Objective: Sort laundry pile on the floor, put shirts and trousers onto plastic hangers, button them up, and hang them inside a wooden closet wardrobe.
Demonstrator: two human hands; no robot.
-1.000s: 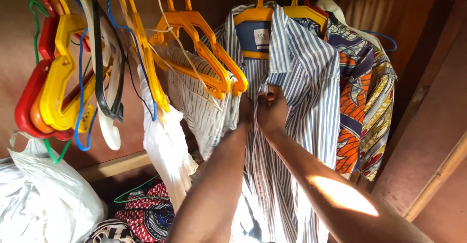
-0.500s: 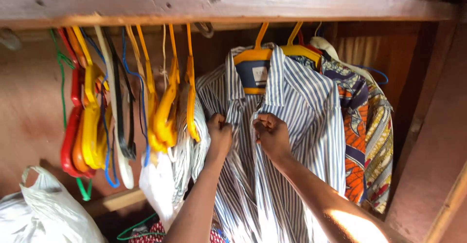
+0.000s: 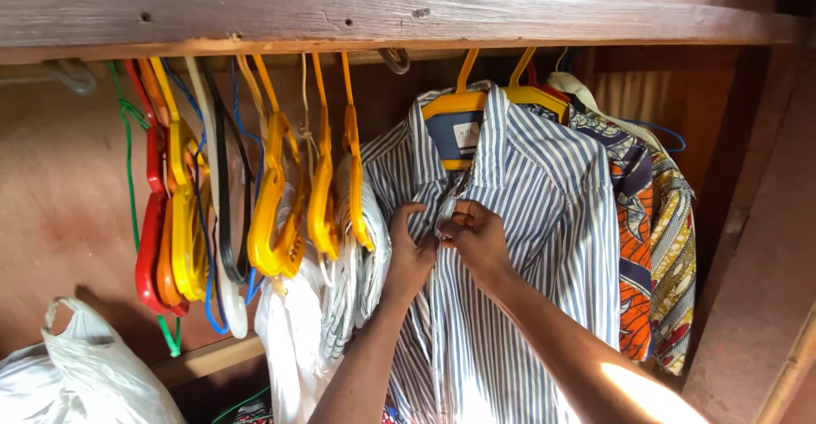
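Striped shirt (image 3: 527, 220) hangs on an orange hanger (image 3: 463, 101) just above my fingers. I see my left hand (image 3: 410, 254) and right hand (image 3: 476, 235) pinching its front placket between them, below the collar. Empty coloured hangers (image 3: 255, 186) hang left.

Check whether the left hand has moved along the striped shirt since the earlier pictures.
Yes. The left hand has closed toward the right hand at the placket of the striped shirt, sitting nearer the collar and orange hanger than a second ago.
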